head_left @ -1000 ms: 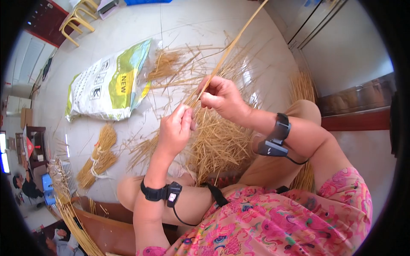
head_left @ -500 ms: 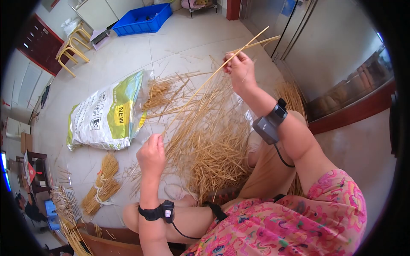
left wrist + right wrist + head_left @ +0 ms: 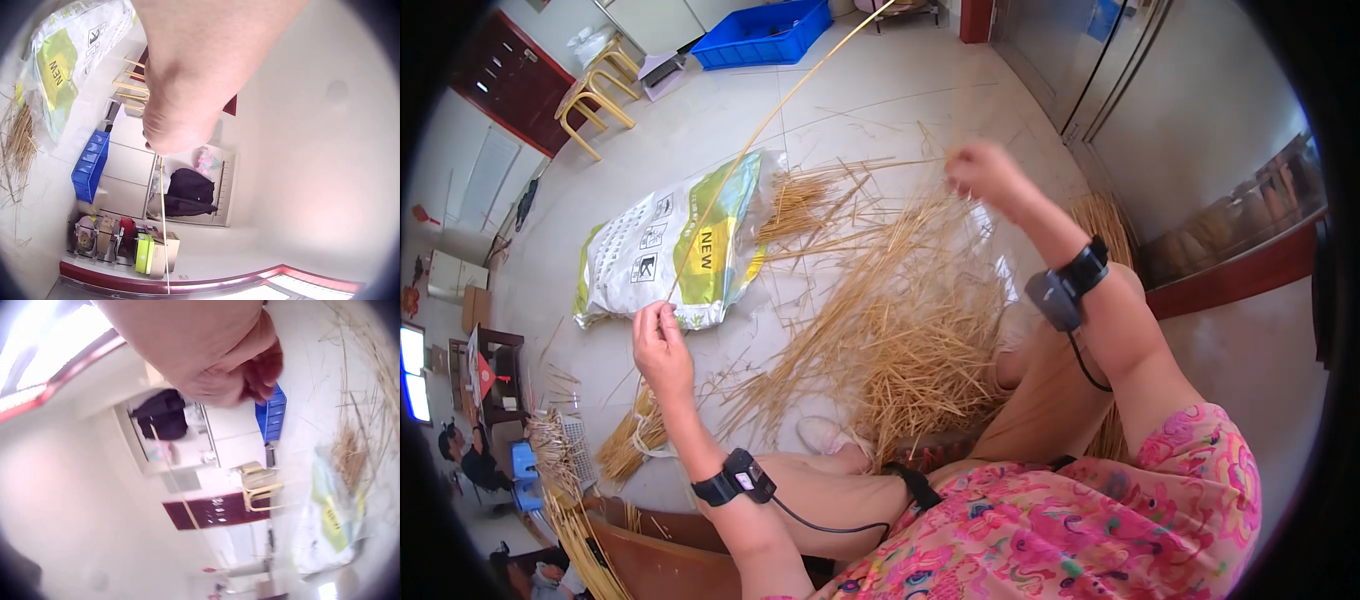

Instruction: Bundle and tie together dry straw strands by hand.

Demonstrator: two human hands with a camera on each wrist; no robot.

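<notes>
At left in the head view, the left hand (image 3: 664,360) pinches a long thin straw stalk (image 3: 775,115) that slants up past the bag to the top edge. The left wrist view shows the same stalk (image 3: 164,219) below the hand (image 3: 181,119), whose fingers are mostly hidden. The right hand (image 3: 992,178) is raised over the far side of the loose straw (image 3: 930,370), blurred; whether it holds anything is unclear. Its fingers look bent in the right wrist view, where the hand (image 3: 231,369) hides its grip area.
A white and green bag (image 3: 690,235) of straw lies on the floor, with a tied bundle (image 3: 625,445) nearer. Farther off are a blue crate (image 3: 765,40) and yellow-legged stools (image 3: 590,100). A metal cabinet (image 3: 1190,130) stands at right; people sit at lower left.
The left hand has moved left and its stalk now points up over the bag. The right hand has moved away from the stalk, slightly right and down since half a second ago.
</notes>
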